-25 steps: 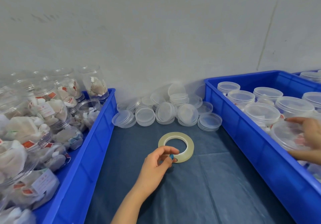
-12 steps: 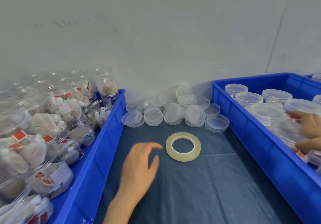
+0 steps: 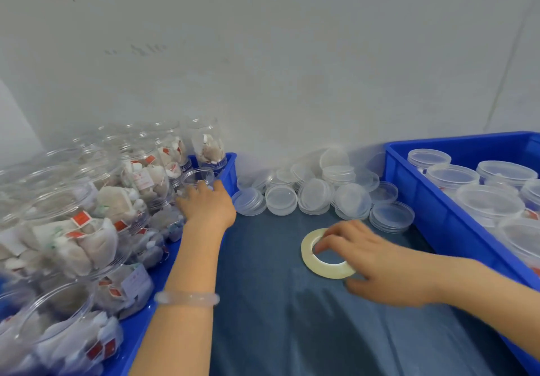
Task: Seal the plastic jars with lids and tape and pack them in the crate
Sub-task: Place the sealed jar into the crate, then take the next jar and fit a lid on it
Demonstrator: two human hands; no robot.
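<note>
1. Blue plastic forms the left crate (image 3: 228, 168), which is crowded with clear filled jars (image 3: 73, 229). They have no lids on and hold pale sachets (image 3: 114, 203) with small red tags (image 3: 80, 218).
2. We see white labels on some sachets, but the print is too blurred to read.
3. The right crate (image 3: 423, 209), also blue, holds lidded jars (image 3: 451, 175) standing close together.
4. Between the crates, loose lids (image 3: 282, 199) lie in low stacks on the bench (image 3: 292, 332), against the wall (image 3: 292, 69).
5. The left hand (image 3: 204, 203), with a pale bracelet (image 3: 187, 298) on its wrist, reaches over the left crate's corner to an open jar (image 3: 198, 175). Its fingertips are at the jar, but we cannot tell whether they close on it.
6. The tape roll (image 3: 324, 267) lies on the bench's dark blue cloth, nearer the right crate.
7. The right hand (image 3: 377, 261) holds the tape roll: its fingers (image 3: 330, 240) curl over the ring with the tips in the hole, and the thumb is at the near outer edge.
</note>
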